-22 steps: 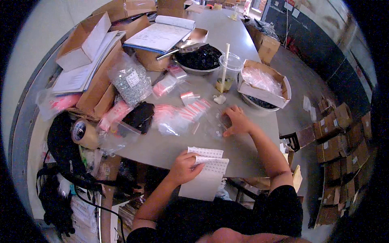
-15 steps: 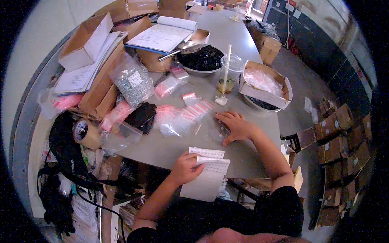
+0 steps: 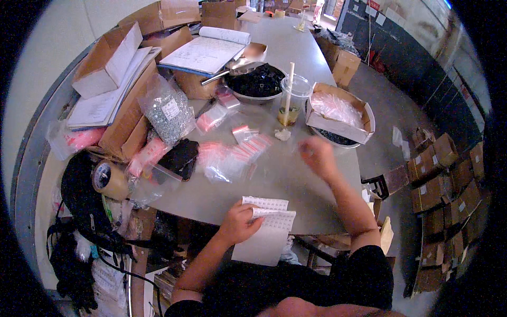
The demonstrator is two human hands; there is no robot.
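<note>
My left hand (image 3: 240,224) is closed on a label sheet (image 3: 261,243), folded over at its top and printed with rows of small labels. The sheet hangs over the table's near edge. My right hand (image 3: 318,157) is raised over the table, in front of a white carton (image 3: 340,111) of clear bags. Its fingers are curled in and blurred; what they hold cannot be made out. Left of it, a loose pile of clear zip bags (image 3: 227,158) with red strips lies on the table (image 3: 296,198). A bag of small metal parts (image 3: 168,108) leans farther left.
A plastic cup with a straw (image 3: 291,103) stands near a bowl of black parts (image 3: 256,84). Another bowl (image 3: 340,138) sits under the carton. A tape roll (image 3: 110,179), a black pouch (image 3: 180,158) and a clipboard (image 3: 206,53) are at left. Cardboard boxes (image 3: 430,158) are stacked at right.
My right hand has lifted off the table and moved right and away from me, its fingers curling in. The clear bag that lay under it no longer shows there. My left hand keeps the label sheet.
</note>
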